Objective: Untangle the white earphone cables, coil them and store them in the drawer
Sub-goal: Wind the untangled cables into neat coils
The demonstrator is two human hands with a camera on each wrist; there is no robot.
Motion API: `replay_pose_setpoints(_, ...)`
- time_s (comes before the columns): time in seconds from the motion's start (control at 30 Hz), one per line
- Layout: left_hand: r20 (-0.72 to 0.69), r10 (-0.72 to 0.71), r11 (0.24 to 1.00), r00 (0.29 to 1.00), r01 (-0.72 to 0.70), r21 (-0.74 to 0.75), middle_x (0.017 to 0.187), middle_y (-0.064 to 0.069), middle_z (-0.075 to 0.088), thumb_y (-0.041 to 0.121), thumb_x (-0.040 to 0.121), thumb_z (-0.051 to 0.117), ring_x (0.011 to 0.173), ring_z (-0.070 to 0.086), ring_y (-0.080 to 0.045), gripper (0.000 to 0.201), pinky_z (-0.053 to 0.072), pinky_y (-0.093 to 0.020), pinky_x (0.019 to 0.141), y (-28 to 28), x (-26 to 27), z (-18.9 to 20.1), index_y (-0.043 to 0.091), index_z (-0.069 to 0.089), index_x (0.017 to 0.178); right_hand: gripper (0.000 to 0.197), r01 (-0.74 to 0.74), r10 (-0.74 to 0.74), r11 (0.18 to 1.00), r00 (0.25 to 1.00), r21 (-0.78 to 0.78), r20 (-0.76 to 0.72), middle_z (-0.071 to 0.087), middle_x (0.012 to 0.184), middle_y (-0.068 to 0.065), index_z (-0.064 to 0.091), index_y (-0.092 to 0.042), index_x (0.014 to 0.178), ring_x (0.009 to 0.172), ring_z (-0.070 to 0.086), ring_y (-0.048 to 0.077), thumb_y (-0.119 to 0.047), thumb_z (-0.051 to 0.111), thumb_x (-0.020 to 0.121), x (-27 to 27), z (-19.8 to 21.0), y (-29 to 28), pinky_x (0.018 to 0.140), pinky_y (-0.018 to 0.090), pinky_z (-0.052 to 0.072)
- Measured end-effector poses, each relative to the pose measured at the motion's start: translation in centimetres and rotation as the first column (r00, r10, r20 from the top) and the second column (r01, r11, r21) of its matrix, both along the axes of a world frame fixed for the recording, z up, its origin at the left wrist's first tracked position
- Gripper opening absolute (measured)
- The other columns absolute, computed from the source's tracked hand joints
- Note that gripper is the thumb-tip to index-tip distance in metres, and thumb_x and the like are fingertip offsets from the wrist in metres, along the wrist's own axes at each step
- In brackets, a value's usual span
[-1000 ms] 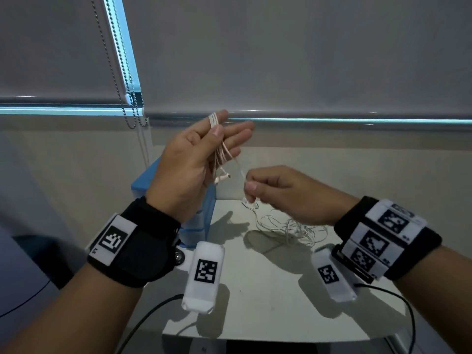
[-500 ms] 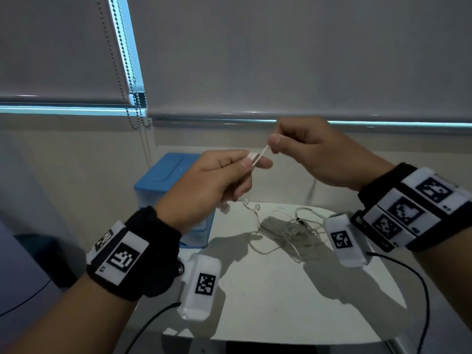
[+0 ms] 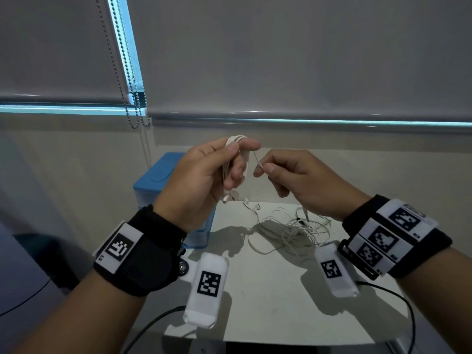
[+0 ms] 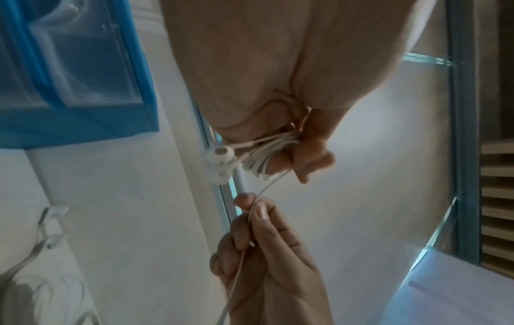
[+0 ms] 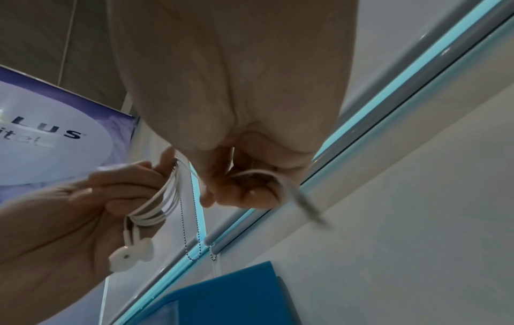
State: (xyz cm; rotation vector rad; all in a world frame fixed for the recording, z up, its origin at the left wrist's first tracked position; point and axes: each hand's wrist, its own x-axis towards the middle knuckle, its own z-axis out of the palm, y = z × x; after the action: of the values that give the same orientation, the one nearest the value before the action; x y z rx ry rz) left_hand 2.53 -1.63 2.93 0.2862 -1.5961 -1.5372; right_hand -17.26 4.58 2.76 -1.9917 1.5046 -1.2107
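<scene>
My left hand (image 3: 214,169) holds a white earphone cable coil (image 3: 236,140) wound round its fingers above the table; thumb presses the loops. In the left wrist view the coil (image 4: 267,151) sits between my fingers with two earbuds (image 4: 221,154) dangling; the right wrist view shows the coil (image 5: 164,198) and earbuds (image 5: 125,257) too. My right hand (image 3: 286,175) pinches the free end of that cable (image 3: 258,160) just right of the left hand. A tangled heap of white earphone cables (image 3: 288,231) lies on the white table (image 3: 255,302). The blue drawer box (image 3: 163,180) stands behind my left hand.
A wall with drawn roller blinds (image 3: 281,60) rises right behind the table, with bead chains (image 3: 135,103) hanging at the left. Black wires (image 3: 398,302) trail from both wrist units over the table's front. A blue-and-white printed banner (image 5: 41,136) shows in the right wrist view.
My right hand came down from up high and right to beside the left hand, carrying the cable end. My left hand turned upright again with the coil on its fingers.
</scene>
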Motion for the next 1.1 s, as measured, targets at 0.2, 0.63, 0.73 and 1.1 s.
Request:
replay_pose_setpoints(0.2, -0.211, -0.145, 0.935, 0.967, 0.204, 0.291, 0.060, 0.004, 0.031, 0.024, 0.108, 0.034, 0.043, 0.030, -0.007, 0.031, 0.034, -0.023, 0.056, -0.2, -0.9, -0.3, 0.012, 0.054, 0.087, 0.028, -0.135, 0.097, 0.988, 0.914, 0.070, 0.393, 0.029, 0.066, -0.002, 0.071, -0.012, 0.111, 0.056, 0.023, 0.012, -0.014, 0.043, 0.110, 2.2, -1.6, -0.1, 0.054, 0.024, 0.023)
replay_pose_setpoints(0.63, -0.215, -0.041, 0.934, 0.976, 0.114, 0.338, 0.057, 0.004, 0.031, 0.025, 0.108, 0.036, 0.044, 0.033, -0.008, 0.035, 0.038, -0.024, 0.055, -0.9, -1.8, -1.1, 0.015, 0.049, 0.078, 0.033, 0.096, -0.079, 0.993, 0.974, -0.074, 0.211, 0.050, 0.055, -0.021, 0.066, -0.013, 0.092, 0.051, 0.046, -0.001, -0.030, 0.044, 0.109, 4.2, -1.6, -1.8, 0.057, 0.017, 0.034)
replay_pose_setpoints(0.73, -0.246, -0.040, 0.929, 0.968, 0.127, 0.348, 0.057, 0.005, 0.033, 0.025, 0.109, 0.037, 0.043, 0.034, -0.007, 0.034, 0.039, -0.023, 0.054, -0.9, -1.6, -1.3, 0.013, 0.055, 0.083, 0.036, 0.098, -0.084, 0.992, 0.983, -0.075, 0.166, 0.042, 0.061, -0.015, 0.060, -0.011, 0.096, 0.055, 0.037, 0.003, -0.037, 0.039, 0.110, 3.4, -2.4, -2.0, 0.058, 0.026, 0.031)
replay_pose_setpoints(1.1, -0.104, 0.195, 0.979, 0.975, -0.186, 0.089, 0.106, -0.013, 0.077, 0.015, 0.110, 0.040, 0.105, 0.074, -0.026, 0.031, 0.058, -0.031, 0.088, -1.1, -0.9, -1.3, -0.001, 0.059, 0.129, 0.020, -0.068, 0.009, 0.992, 0.882, -0.110, -0.471, 0.058, 0.074, -0.015, 0.061, -0.016, 0.089, 0.068, 0.052, 0.008, -0.024, 0.053, 0.105, 3.0, -2.5, 0.5, 0.064, 0.029, 0.041)
